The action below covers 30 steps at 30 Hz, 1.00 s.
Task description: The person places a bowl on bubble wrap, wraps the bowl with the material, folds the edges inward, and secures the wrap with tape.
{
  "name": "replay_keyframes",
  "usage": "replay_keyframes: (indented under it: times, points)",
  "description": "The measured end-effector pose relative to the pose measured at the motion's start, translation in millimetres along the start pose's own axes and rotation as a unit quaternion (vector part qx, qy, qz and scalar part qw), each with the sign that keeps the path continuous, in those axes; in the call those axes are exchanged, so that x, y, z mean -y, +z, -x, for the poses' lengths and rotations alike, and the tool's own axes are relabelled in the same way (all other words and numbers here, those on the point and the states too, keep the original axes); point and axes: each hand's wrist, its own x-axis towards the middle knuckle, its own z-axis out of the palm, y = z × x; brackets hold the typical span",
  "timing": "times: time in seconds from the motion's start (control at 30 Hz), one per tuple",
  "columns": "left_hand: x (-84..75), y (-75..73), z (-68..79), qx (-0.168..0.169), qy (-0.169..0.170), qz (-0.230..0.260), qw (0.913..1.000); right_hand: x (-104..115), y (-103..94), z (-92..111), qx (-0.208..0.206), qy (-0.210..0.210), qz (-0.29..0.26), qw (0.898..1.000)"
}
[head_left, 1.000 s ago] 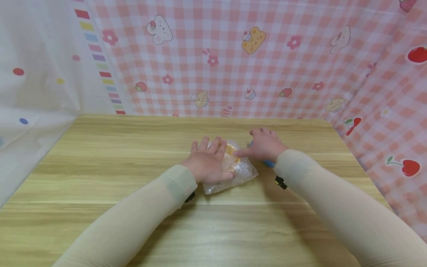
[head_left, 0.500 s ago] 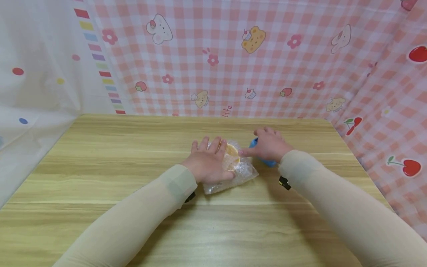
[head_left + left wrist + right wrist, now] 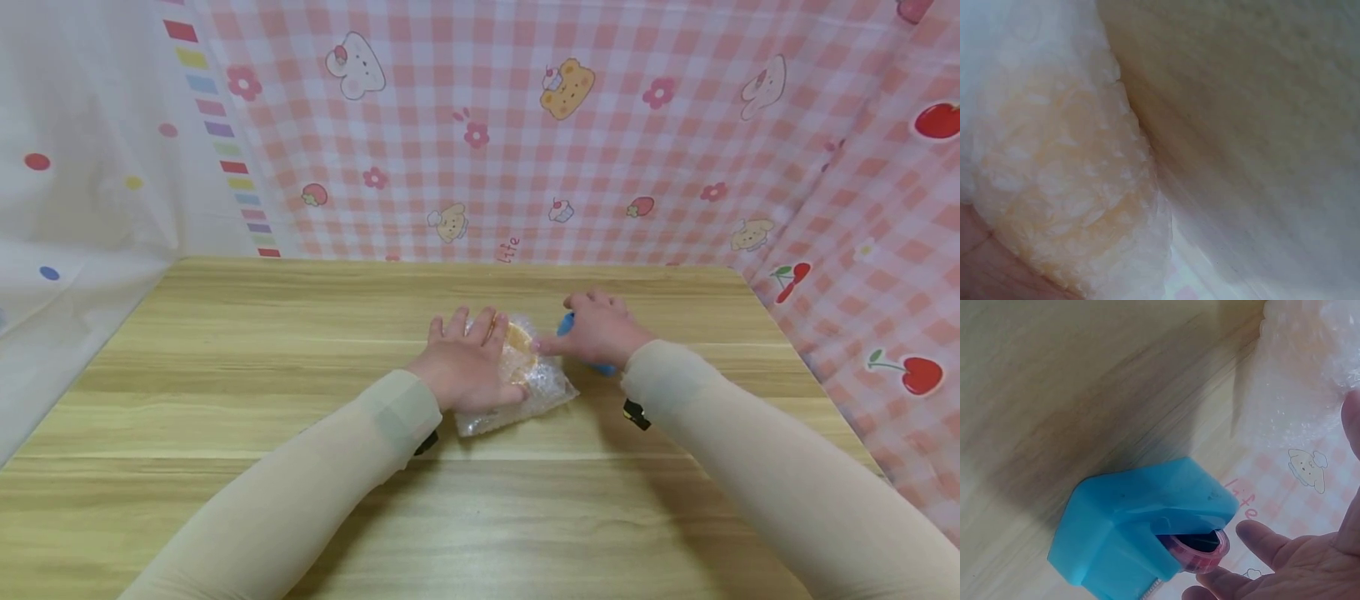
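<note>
A bubble-wrapped package point(image 3: 551, 379) lies on the table, and something orange-yellow point(image 3: 520, 337) shows through its clear wrap. My left hand point(image 3: 465, 367) rests on it palm down with fingers spread, hiding its left part. My right hand point(image 3: 596, 329) is at its right side, thumb stretched to the wrap and the other fingers loosely bent. Beneath the right hand stands a blue tape dispenser point(image 3: 1122, 519), mostly hidden in the head view. The right wrist view shows a pinkish tape roll point(image 3: 1192, 557) in it, with fingertips close beside the roll.
The wood-grain table point(image 3: 247, 358) stretches around both hands. A pink checked cloth point(image 3: 420, 108) hangs along its back and right, a white dotted cloth point(image 3: 90, 217) at its left. Black wrist cameras point(image 3: 636, 414) sit under the sleeves.
My right hand shifts slightly right, then back left, its thumb staying by the wrap; more, then less, of the blue dispenser shows. The left hand and package stay in place.
</note>
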Motion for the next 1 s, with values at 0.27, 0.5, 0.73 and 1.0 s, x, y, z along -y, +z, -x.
replay_keyframes:
  times: [0.27, 0.5, 0.73, 1.0]
  points:
    - [0.1, 0.7, -0.5, -0.005, 0.002, -0.007, 1.0000, 2.6, 0.0, 1.5, 0.012, 0.003, -0.013, 1.000]
    - [-0.1, 0.5, -0.6, -0.006, 0.004, -0.009, 0.9999, 7.1, -1.6, 2.9, 0.021, 0.010, -0.015, 1.000]
    - [0.2, 0.6, -1.4, -0.006, 0.006, -0.015, 0.9999, 4.5, -1.0, 1.0, 0.017, 0.019, -0.010, 1.000]
    - [-0.5, -0.3, -1.0, -0.005, 0.003, -0.014, 0.9999, 3.8, 2.1, 1.6, 0.005, 0.020, -0.006, 1.000]
